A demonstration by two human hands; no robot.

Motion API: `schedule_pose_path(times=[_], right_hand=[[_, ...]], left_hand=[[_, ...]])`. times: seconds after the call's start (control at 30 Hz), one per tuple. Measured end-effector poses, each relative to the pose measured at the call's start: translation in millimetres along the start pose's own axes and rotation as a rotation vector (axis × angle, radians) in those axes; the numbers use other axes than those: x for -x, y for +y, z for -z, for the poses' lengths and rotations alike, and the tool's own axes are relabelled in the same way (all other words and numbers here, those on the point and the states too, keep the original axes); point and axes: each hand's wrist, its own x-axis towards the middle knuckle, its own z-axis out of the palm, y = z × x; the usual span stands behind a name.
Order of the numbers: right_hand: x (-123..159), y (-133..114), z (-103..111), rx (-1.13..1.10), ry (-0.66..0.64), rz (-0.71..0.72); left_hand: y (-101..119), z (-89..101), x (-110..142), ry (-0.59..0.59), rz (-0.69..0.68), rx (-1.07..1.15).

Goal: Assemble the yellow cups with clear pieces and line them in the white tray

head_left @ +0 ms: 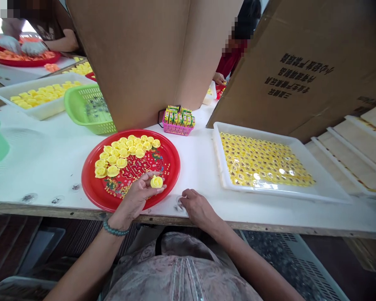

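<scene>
My left hand (pixel 134 200) is over the front right of a round red tray (pixel 173 159), holding a small yellow rose-shaped piece (pixel 156 182) between thumb and fingers. More yellow rose-shaped pieces stand on the back and left of that tray, with tiny yellow bits scattered on its patterned bottom. Right of the tray, near the table's front edge, my right hand (pixel 201 209) pinches the rim of a small clear disc (pixel 179 204) with dark marks. Fingers partly cover the disc. Similar clear discs (pixel 57 200) lie on the table to the left of the tray.
A white tray (pixel 217 167) of yellow pieces under clear discs stands right, beside stacked trays (pixel 341 154). Behind are a pink basket (pixel 177 129) of small boxes, cardboard panels (pixel 138 62) and a green basket (pixel 81 113). Gloved co-worker hands (pixel 34 48) handle orange pieces at the far left.
</scene>
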Motion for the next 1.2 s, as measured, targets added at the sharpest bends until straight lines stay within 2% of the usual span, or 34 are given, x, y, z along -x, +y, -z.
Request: schedule_pose_path(times=[0.13, 0.37, 0.47, 0.53, 0.6, 0.77, 0.97, 1.2], right_hand=[[-3, 7, 2, 0.035, 0.053, 0.002], [-8, 12, 8, 0.089, 0.140, -0.083], [-10, 8, 21, -0.057, 0.289, -0.074], [-16, 1, 31, -0.202, 0.419, -0.029], [-27, -8, 39, -0.309, 0.487, 0.031], [-59, -24, 37, -0.309, 0.436, 0.069], [-76, -31, 28, -0.196, 0.391, 0.103], [-89, -25, 24, -0.380, 0.435, -0.062]], left_hand=[[-6, -2.9, -1, 0.009, -0.010, 0.071], [-9, -12.6, -2, -0.022, -0.012, 0.090], [-7, -14.5, 0, -0.001, -0.038, 0.110], [-8, -14.6, 0, 0.019, -0.051, 0.127], [-9, -14.3, 0, 0.041, -0.043, 0.137], [-12, -11.7, -2, 0.056, -0.050, 0.102], [-12, -1.1, -3, 0.106, -0.084, 0.049], [-6, 6.7, -7, 0.152, -0.053, 0.134]])
